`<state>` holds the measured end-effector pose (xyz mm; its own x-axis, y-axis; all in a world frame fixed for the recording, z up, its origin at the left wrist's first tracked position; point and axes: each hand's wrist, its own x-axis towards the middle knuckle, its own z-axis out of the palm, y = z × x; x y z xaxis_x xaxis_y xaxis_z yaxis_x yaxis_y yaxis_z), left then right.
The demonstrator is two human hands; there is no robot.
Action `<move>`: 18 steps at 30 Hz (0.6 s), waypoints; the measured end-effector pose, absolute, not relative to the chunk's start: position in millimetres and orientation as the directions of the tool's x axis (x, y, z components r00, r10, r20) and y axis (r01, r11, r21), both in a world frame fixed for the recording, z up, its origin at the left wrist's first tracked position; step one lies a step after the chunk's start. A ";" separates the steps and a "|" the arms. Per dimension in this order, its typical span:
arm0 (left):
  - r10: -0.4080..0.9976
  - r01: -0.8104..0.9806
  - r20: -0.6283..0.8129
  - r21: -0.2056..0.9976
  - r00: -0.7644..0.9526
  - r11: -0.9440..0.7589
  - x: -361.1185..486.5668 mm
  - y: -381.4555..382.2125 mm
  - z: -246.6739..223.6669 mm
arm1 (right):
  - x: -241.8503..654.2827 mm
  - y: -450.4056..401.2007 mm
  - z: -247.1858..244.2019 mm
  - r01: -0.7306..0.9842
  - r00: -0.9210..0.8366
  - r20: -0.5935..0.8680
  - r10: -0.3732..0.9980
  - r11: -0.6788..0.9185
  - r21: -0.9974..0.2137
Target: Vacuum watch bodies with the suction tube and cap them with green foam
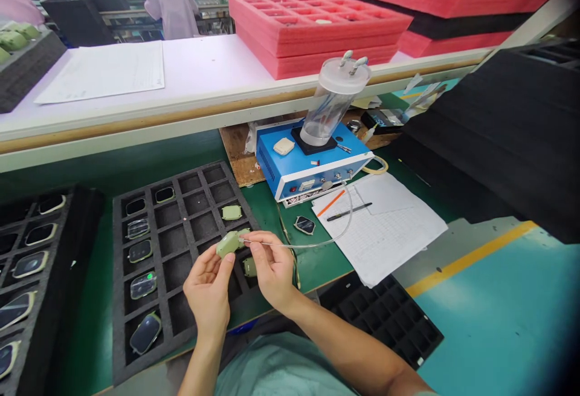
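My left hand (208,287) pinches a pale green watch case (228,243) between thumb and fingers, above a dark grey foam tray (174,278). From the right, my right hand (274,266) grips the end of a clear thin tube (317,245), its tip at the case. The tube curves back to a blue box (312,169) with knobs on its front. In the tray's cells sit watch faces, such as one with a green lit spot (144,285), and more green cases (231,212). A watch face (305,225) lies on the green table beyond my right hand.
A clear cylinder (328,106) stands tilted in view on the blue box. Papers (385,220) with a black pen lie to the right. Another foam tray (27,263) is at left; red foam trays (312,27) sit on the shelf. Black foam stacks (502,124) crowd the right.
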<state>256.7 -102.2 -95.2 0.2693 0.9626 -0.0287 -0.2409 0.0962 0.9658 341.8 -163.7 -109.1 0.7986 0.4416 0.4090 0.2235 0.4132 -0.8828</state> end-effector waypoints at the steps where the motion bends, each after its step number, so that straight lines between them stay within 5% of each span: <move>1: 0.963 -0.234 -0.026 0.968 0.267 0.091 256.7 -102.3 -95.2 | 341.8 -163.6 -108.9 0.225 0.799 0.407 0.442 0.409 -0.885; 18: 0.951 -0.213 -0.014 0.974 0.309 0.084 254.0 -103.5 -94.5 | 339.9 -167.3 -111.2 0.192 0.799 0.379 0.466 0.401 -0.896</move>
